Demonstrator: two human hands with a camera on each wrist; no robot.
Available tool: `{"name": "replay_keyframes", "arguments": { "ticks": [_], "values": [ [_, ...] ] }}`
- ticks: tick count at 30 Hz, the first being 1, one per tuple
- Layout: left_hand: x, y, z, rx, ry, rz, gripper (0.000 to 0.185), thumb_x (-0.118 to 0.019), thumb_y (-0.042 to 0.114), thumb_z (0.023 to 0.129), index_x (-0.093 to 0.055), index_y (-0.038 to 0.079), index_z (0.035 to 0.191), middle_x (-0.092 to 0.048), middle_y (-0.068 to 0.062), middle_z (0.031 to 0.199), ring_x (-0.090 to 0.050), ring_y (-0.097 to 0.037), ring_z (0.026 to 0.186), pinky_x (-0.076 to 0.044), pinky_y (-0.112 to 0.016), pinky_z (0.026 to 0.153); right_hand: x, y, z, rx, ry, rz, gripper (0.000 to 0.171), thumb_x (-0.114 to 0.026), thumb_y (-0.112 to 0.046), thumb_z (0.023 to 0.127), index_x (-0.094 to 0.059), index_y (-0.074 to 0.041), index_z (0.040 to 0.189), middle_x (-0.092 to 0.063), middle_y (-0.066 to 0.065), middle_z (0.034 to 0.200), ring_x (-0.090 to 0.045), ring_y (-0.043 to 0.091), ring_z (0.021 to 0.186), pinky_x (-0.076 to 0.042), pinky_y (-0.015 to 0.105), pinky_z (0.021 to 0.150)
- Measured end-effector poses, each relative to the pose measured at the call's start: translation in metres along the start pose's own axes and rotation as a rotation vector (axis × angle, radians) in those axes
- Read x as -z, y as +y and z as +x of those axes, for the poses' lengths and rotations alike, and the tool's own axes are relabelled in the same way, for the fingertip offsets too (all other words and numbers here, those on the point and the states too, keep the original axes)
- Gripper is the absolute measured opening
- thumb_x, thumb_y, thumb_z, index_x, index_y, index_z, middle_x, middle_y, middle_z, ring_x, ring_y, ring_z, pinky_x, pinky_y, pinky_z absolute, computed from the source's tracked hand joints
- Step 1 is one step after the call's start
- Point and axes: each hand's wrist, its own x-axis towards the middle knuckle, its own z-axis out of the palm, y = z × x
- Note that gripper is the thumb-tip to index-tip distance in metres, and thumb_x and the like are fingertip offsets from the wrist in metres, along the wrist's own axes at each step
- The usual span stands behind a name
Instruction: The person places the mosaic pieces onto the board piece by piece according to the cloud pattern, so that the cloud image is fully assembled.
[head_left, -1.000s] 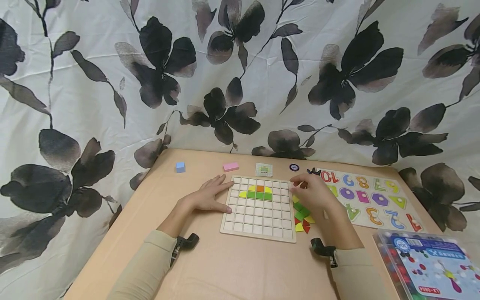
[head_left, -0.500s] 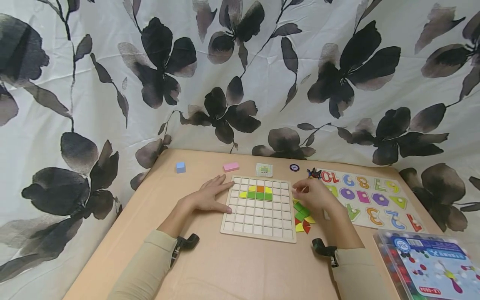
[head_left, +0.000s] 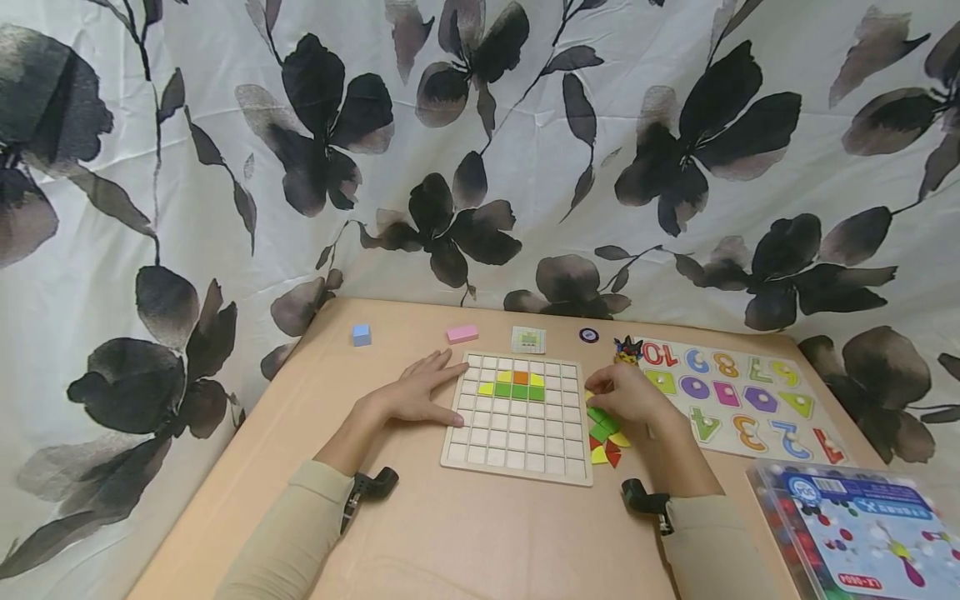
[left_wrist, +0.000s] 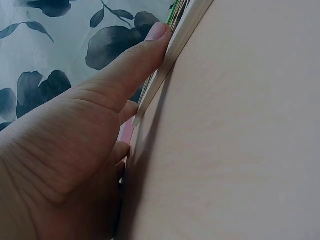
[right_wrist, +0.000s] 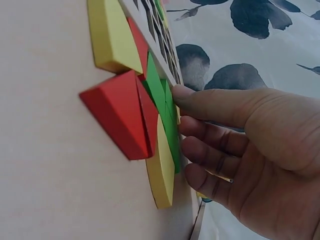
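Table [head_left: 480, 533] — right hand [head_left: 626, 393] among tiles [head_left: 603, 429]

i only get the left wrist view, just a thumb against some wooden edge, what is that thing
Observer: It is a wooden grid board; the left hand lies flat on the table against its left edge.
Operator: anything in the grid
Observer: Yes, a few coloured tiles near the top: yellow, green and one orange.
Operator: where's the other hand
Observer: The right hand is right of the board, fingers on a pile of loose pieces in green, yellow and red.
Operator: is it holding one
Observer: Its fingertips touch a green piece; no closed grip shows.
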Motion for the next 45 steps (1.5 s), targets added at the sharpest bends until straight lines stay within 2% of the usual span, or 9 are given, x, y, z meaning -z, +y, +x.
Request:
{"name": "replay_keyframes", "arguments": {
  "ticks": [9, 16, 23, 27, 32, 37, 41, 45],
  "values": [
    [0.0, 0.001, 0.0, 0.008, -0.003, -0.005, 0.108, -0.075, 0.075, 0.079, -0.028, 0.032, 0.166, -0.003, -0.013, 0.176, 0.002, -0.035, 0.163, -0.002, -0.059, 0.131, -0.001, 0.004, 0.003, 0.016, -0.002, 0.001, 0.018, -0.079, -0.009, 0.091, -0.077, -0.005, 0.108, -0.068, 0.005, 0.092, -0.056, 0.021, 0.086, -0.05, 0.031, 0.077],
    [-0.001, 0.001, 0.0, 0.009, -0.005, -0.008, 0.108, -0.074, 0.076, 0.079, -0.027, 0.032, 0.166, -0.003, -0.013, 0.176, 0.002, -0.035, 0.163, -0.002, -0.059, 0.13, -0.001, 0.006, 0.003, 0.014, 0.009, 0.039, 0.016, -0.08, -0.008, 0.091, -0.069, -0.007, 0.102, -0.064, 0.006, 0.091, -0.056, 0.022, 0.086, -0.049, 0.029, 0.074],
    [0.0, 0.001, 0.0, 0.007, 0.0, -0.006, 0.108, -0.074, 0.076, 0.078, -0.027, 0.033, 0.166, -0.003, -0.013, 0.176, 0.001, -0.035, 0.163, -0.003, -0.059, 0.131, -0.001, 0.006, 0.004, 0.033, 0.081, 0.111, 0.012, -0.074, -0.004, 0.095, -0.066, -0.007, 0.102, -0.064, 0.008, 0.089, -0.058, 0.021, 0.082, -0.052, 0.025, 0.065],
    [0.0, 0.002, 0.0, 0.005, 0.001, -0.008, 0.108, -0.074, 0.076, 0.079, -0.027, 0.033, 0.166, -0.004, -0.014, 0.176, 0.001, -0.036, 0.163, -0.003, -0.059, 0.13, 0.001, 0.004, 0.003, 0.067, 0.136, 0.109, 0.013, -0.073, -0.007, 0.097, -0.071, -0.007, 0.11, -0.067, 0.007, 0.095, -0.06, 0.021, 0.086, -0.053, 0.028, 0.073],
    [0.0, 0.003, 0.0, 0.009, -0.005, -0.012, 0.107, -0.074, 0.075, 0.079, -0.028, 0.033, 0.166, -0.004, -0.014, 0.176, 0.001, -0.035, 0.163, -0.003, -0.06, 0.13, 0.0, -0.003, 0.001, 0.061, 0.139, 0.136, 0.021, -0.074, -0.012, 0.097, -0.073, -0.009, 0.118, -0.072, 0.005, 0.104, -0.062, 0.024, 0.093, -0.054, 0.029, 0.084],
    [0.0, 0.002, 0.0, 0.017, -0.008, -0.01, 0.107, -0.074, 0.075, 0.079, -0.027, 0.033, 0.166, -0.003, -0.012, 0.176, 0.002, -0.034, 0.164, -0.003, -0.058, 0.131, -0.003, -0.01, 0.004, 0.02, 0.123, 0.258, 0.021, -0.074, -0.011, 0.097, -0.072, -0.01, 0.118, -0.069, 0.008, 0.106, -0.061, 0.028, 0.095, -0.058, 0.027, 0.077],
    [0.001, 0.003, 0.0, 0.007, -0.003, -0.01, 0.107, -0.075, 0.073, 0.08, -0.028, 0.03, 0.166, -0.004, -0.015, 0.176, 0.001, -0.036, 0.163, -0.004, -0.06, 0.13, -0.009, -0.014, 0.009, -0.017, 0.117, 0.374, 0.02, -0.076, -0.01, 0.095, -0.072, -0.008, 0.115, -0.065, 0.012, 0.105, -0.059, 0.029, 0.094, -0.059, 0.03, 0.07],
    [0.002, 0.004, 0.0, 0.002, 0.0, -0.02, 0.107, -0.075, 0.072, 0.08, -0.029, 0.028, 0.166, -0.005, -0.016, 0.176, 0.0, -0.038, 0.163, -0.004, -0.061, 0.13, -0.016, -0.016, 0.013, 0.014, 0.123, 0.355, 0.012, -0.076, -0.01, 0.095, -0.074, -0.01, 0.107, -0.067, 0.011, 0.098, -0.06, 0.028, 0.085, -0.057, 0.031, 0.064]
  ]
}}
